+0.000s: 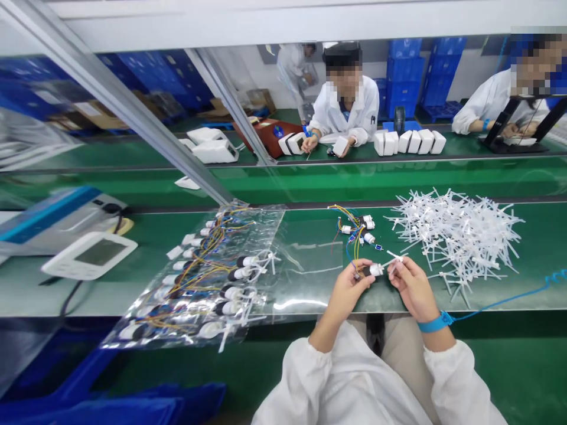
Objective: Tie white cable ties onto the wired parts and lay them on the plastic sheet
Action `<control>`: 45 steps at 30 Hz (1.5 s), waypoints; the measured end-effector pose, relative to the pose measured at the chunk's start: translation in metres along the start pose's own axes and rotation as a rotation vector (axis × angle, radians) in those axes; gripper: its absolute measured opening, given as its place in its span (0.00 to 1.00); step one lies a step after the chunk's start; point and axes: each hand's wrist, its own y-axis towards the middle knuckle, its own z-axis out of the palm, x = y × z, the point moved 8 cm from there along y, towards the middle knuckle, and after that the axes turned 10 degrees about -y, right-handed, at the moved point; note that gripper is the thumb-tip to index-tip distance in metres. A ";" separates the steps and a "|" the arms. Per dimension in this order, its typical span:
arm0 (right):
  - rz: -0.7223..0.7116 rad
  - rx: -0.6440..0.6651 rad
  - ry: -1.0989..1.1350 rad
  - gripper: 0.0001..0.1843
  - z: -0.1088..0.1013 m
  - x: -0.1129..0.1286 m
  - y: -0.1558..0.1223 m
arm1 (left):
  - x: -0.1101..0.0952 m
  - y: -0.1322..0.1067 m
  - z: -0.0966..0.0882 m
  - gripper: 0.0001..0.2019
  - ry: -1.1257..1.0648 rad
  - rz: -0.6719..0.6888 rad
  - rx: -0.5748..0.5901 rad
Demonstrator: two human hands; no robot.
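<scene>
Green factory line all around you, with a long green table [150, 236] running side to side under your hands. Your left hand [348, 289] is dead ahead over the near edge. Its grip is pinched tight on a small cylinder part [375, 270], white with a dark end, and thin wires trail off it toward 12 o'clock. Your right hand [411, 286] is just beside it at 3 o'clock, fingertips pressed together on a white T-piece [394, 258] that meets the free end of the cylinder. Can't tell if it's actually pushed on or only touching. Both bits are held just above the table, between your two hands.

Near your hands at 12 o'clock there's a little bunch of loose wired parts [357, 227], with yellow, blue and red leads all tangled. At 2 o'clock sits a big messy pile of T-pieces [456, 236]. Out at 9 o'clock a clear plastic sheet [208, 277] lies flat, covered in rows of wired cylinders with tubing on them. Further along at 9 to 10 o'clock is a white monitor unit [88, 255], screen up.

You've got a blue wrist strap [434, 323] on your right wrist, and its blue cord [509, 300] runs off toward 3 o'clock.

Across the line at 12 o'clock a person in a white coat [343, 106] has both hands on white housings. A row of white housings [410, 141] stands just beside them at 1 o'clock. Another white sleeve [487, 103] is at work way over at 2 o'clock.
</scene>
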 end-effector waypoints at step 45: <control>-0.046 -0.027 -0.118 0.19 -0.001 -0.001 -0.001 | 0.004 -0.002 -0.001 0.23 0.023 -0.019 0.024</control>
